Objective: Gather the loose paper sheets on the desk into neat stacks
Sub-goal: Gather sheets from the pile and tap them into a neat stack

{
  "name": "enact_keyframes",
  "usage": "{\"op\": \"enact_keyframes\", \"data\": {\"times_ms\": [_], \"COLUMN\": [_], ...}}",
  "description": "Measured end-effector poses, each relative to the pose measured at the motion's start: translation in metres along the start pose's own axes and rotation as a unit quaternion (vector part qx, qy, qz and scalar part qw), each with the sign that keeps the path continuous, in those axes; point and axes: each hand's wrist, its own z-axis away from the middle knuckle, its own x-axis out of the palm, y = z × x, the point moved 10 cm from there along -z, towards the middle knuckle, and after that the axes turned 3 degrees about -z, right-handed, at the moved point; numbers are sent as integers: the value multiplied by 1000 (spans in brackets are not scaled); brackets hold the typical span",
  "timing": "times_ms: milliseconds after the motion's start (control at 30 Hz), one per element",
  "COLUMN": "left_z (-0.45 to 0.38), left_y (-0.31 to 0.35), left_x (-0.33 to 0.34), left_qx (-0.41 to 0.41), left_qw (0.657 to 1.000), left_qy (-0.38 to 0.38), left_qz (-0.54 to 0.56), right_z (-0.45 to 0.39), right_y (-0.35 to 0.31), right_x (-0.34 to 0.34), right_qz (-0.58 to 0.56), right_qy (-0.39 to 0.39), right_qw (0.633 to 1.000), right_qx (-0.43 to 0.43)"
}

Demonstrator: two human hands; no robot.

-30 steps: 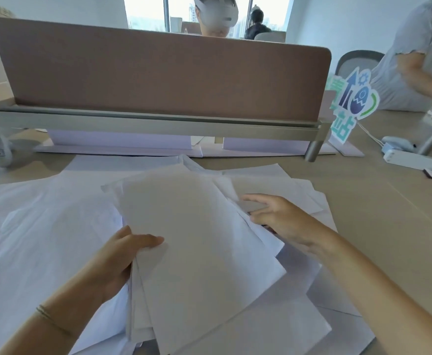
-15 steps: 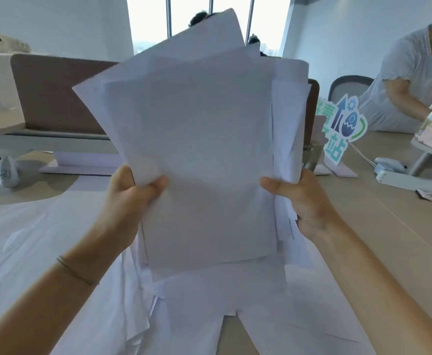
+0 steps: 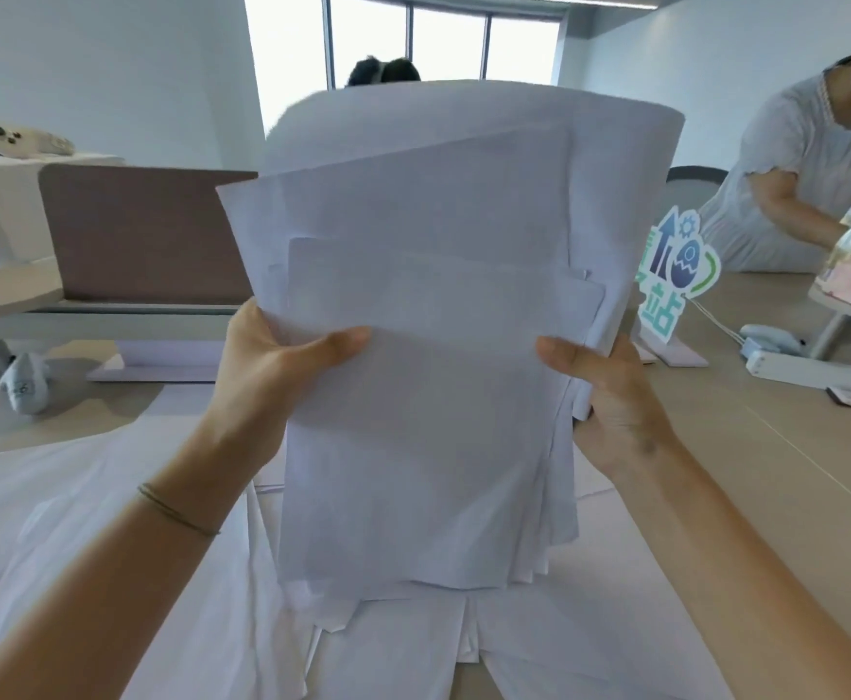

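A bundle of several white paper sheets [image 3: 428, 396] stands upright in front of me, its edges uneven and its top curling away. My left hand [image 3: 266, 376] grips the bundle's left edge, thumb on the front. My right hand [image 3: 610, 396] grips the right edge the same way. The bundle's bottom edge hangs just above the desk. More loose white sheets [image 3: 85, 548] lie spread flat on the wooden desk [image 3: 766, 472] below and to the left.
A brown divider panel [image 3: 145, 229] runs across the back of the desk. A colourful paper sign [image 3: 670, 275] stands to the right, with a white power strip [image 3: 792, 368] beyond it. A person in a light top [image 3: 787, 169] leans over the far right.
Both hands took the sheets off the desk and raised them upright. Since half a second ago the bundle has come closer and its top has curled back.
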Motion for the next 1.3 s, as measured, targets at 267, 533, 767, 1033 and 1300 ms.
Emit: {"op": "enact_keyframes", "data": {"times_ms": [267, 533, 767, 1033, 1300], "left_z": [28, 31, 2, 19, 39], "left_y": [-35, -67, -94, -173, -216], "left_x": [-20, -17, -24, -36, -65], "left_qx": [-54, -97, -181, -310, -353], "left_qw": [998, 994, 977, 938, 915], "left_qy": [-33, 3, 108, 121, 101], "left_qz": [-15, -50, -44, -92, -165], "right_z": [-5, 0, 1, -8, 14], "right_y": [-21, -80, -75, -102, -83], "right_x": [-49, -41, -59, -33, 27], "right_qz": [33, 282, 295, 478, 523], "right_qy": [63, 69, 144, 234, 85], "right_qw": [996, 942, 933, 785, 727], "right_qx": [-53, -167, -149, -317, -436]}}
